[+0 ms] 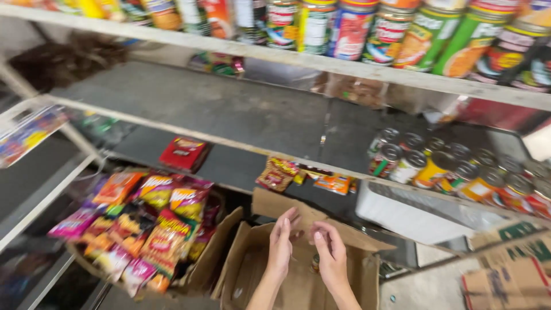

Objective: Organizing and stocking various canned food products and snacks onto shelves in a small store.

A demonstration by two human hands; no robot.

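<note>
Box (252,270): brown cardboard, flaps up, on the floor below the shelves. Nearly empty as far as can be seen; one small can (315,263) shows deep inside, between the two wrists.

Left hand (281,241): over the open box, fingers straight and together, palm turned inward, holding nothing.

Right hand (330,252): just beside the left, fingers loosely curled, also holding nothing (the two hands near each other but apart).

Progress, as a judgement: the box looks almost emptied, with the one can left in it; a good part of the middle shelf (189,103) stands bare.

Tins (453,172): a cluster of labelled cans standing upright at the right end of the middle shelf, seen from above.

Top shelf cans (396,31): a full row, tall, bright labels.

Packets (290,175): a few small snack packs on the lower shelf, just behind the box; a red pack (183,154) lies further left.

Snack basket (138,229): left of the box, heaped with coloured packets.

Further cartons (511,264): at lower right, partly cut off.
</note>
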